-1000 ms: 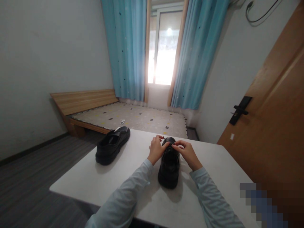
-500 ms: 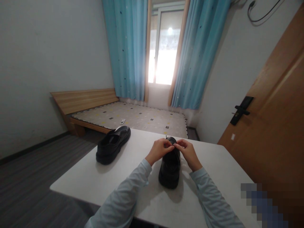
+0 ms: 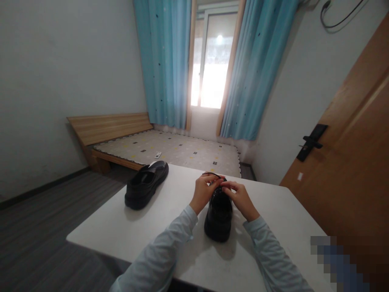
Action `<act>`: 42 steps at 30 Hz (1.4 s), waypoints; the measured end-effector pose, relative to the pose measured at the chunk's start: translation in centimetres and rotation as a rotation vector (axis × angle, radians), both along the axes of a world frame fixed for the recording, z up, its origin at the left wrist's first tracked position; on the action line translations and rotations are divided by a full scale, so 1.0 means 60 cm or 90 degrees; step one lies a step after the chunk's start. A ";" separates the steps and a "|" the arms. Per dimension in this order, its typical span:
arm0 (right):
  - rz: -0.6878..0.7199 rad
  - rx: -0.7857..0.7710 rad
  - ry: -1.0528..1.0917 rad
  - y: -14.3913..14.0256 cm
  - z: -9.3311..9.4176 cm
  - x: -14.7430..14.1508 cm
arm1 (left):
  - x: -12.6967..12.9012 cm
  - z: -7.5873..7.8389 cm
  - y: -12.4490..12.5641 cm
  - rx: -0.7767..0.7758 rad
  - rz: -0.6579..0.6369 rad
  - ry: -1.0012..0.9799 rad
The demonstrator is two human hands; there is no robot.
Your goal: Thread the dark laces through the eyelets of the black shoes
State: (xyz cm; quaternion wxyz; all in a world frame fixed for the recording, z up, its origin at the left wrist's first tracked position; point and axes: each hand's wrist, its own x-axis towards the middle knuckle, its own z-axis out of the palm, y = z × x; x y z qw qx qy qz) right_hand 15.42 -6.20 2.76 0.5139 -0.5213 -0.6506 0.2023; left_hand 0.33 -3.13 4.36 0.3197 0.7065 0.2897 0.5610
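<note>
A black shoe (image 3: 218, 225) stands upright on the white table in front of me, heel toward me. Over its front part my left hand (image 3: 203, 192) is closed in a pinch on a thin black shoelace (image 3: 209, 173), which arcs above the fingers. My right hand (image 3: 241, 198) is closed too, thumb and finger pressed together at the upper front of the same shoe; what lies between those fingertips is too small to make out. Both hands hide much of the toe. The other black shoe (image 3: 142, 190) rests apart on the table's left side, toe pointing away.
The white table (image 3: 170, 219) has a rounded left corner. Behind it is a bed (image 3: 185, 150) with a patterned mattress and a small white remote (image 3: 157, 155) on it. Blue curtains (image 3: 167, 61) flank the window. A wooden door (image 3: 349, 162) stands at the right.
My left hand has turned slightly, and the shoelace now curves over its fingers. The right fingertips have shifted a little lower on the shoe. The view has moved slightly.
</note>
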 end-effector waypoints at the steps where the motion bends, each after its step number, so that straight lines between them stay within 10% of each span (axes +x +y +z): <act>1: 0.001 0.006 -0.020 -0.001 0.001 -0.001 | 0.001 0.000 -0.001 0.009 -0.008 -0.004; 24: -0.004 0.003 0.042 -0.001 0.007 0.001 | 0.008 -0.033 0.015 -0.154 -0.031 0.052; 33: -0.046 0.014 0.053 0.002 -0.005 0.010 | 0.002 -0.033 0.015 -0.309 -0.209 -0.036; 42: -0.052 0.030 0.068 0.001 -0.002 0.009 | -0.002 -0.030 0.018 -0.307 -0.216 -0.008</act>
